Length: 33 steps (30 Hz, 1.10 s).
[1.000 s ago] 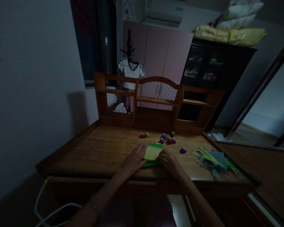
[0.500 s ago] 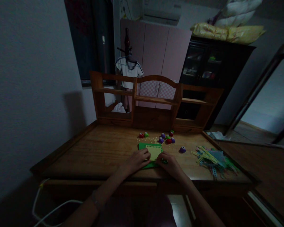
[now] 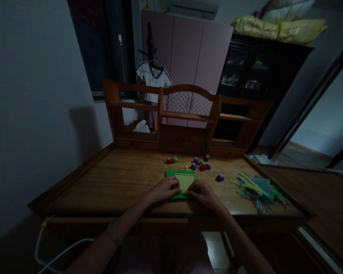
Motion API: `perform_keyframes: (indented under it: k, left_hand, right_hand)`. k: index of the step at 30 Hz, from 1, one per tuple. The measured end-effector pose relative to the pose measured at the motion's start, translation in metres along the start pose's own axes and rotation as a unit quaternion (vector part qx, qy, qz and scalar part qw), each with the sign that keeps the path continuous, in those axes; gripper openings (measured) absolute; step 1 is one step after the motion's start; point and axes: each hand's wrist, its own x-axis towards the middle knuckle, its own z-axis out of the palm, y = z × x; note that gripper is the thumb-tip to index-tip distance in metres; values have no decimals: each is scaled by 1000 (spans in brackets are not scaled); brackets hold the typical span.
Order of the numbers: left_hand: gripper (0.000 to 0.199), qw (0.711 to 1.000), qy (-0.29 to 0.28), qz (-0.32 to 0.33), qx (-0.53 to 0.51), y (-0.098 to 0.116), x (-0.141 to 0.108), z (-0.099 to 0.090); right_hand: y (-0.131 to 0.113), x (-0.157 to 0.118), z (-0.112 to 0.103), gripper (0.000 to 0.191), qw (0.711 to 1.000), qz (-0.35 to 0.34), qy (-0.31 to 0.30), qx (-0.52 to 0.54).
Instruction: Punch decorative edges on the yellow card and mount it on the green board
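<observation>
On the desk lies a green sheet [image 3: 171, 173], with a smaller pale yellow paper [image 3: 185, 181] on top of it. A row of punched holes runs along the yellow paper's far edge and down its right side. My left hand [image 3: 167, 187] has its fingers curled at the near left of this paper, fingertips pinching its lower edge. Opposite it, my right hand [image 3: 202, 193] pinches the same edge from the right, the two thumbs close together. Something small and dark green shows partly under the right fingers; its kind is hidden.
Several small red, green and purple craft punches [image 3: 193, 166] stand beyond the sheets, among scattered paper bits [image 3: 184, 166]. One purple punch [image 3: 220, 177] sits apart to the right. Further right is a pile of coloured punched strips [image 3: 257, 188]. A wooden shelf [image 3: 185, 118] bounds the desk's back.
Both hands have drawn closer together along the near edge of the yellow paper. The camera view has shifted slightly; the punches and the strips lie as before.
</observation>
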Motion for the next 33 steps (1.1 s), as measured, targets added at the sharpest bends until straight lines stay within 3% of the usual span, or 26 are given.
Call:
perform_keyframes:
  k: [18, 28, 33]
  left_hand:
    - [25, 994, -109, 21, -13, -18, 15, 1]
    - [21, 995, -100, 2, -10, -18, 15, 3]
    - [23, 990, -144, -6, -11, -19, 27, -5]
  right_hand:
    - [20, 15, -1, 23, 994, 50, -98, 12]
    - [20, 15, -2, 21, 993, 41, -108, 22]
    - [17, 14, -3, 19, 993, 30, -109, 30]
